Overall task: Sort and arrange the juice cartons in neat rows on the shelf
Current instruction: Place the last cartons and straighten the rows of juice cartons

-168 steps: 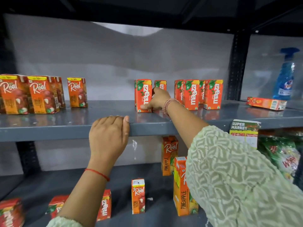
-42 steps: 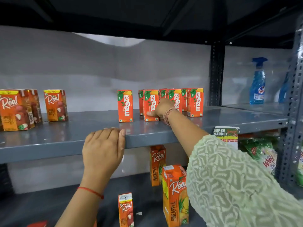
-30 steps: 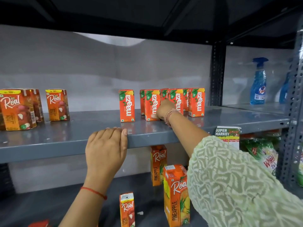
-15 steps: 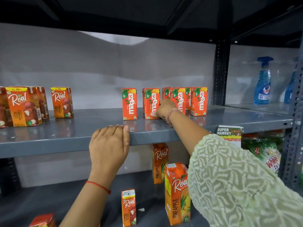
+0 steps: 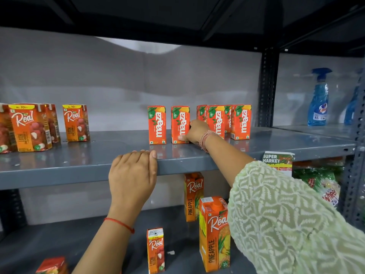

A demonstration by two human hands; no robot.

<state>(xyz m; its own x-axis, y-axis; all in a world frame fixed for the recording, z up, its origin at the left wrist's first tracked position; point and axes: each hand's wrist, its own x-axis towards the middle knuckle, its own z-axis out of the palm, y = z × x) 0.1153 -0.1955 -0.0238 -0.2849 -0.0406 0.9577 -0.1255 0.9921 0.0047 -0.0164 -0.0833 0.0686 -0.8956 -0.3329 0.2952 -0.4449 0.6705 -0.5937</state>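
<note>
Several orange Maaza cartons stand upright on the grey middle shelf (image 5: 286,144). One Maaza carton (image 5: 157,124) stands alone at the left of the group. Beside it my right hand (image 5: 196,131) grips the second Maaza carton (image 5: 180,123) at its right side, thumb on its lower front. More Maaza cartons (image 5: 241,121) cluster to the right, behind my wrist. My left hand (image 5: 132,175) rests curled over the shelf's front edge. Real litchi cartons (image 5: 76,122) stand at the left of the same shelf.
On the lower shelf stand two tall Real pineapple cartons (image 5: 214,234), a small Real litchi carton (image 5: 156,250) and a fallen carton (image 5: 52,265). A blue spray bottle (image 5: 319,97) stands in the right bay past the black upright (image 5: 267,88). Detergent packs (image 5: 324,184) lie lower right.
My right hand has slid the held Maaza carton left, closer to the lone carton, opening a gap from the right cluster. My left hand stays on the shelf edge.
</note>
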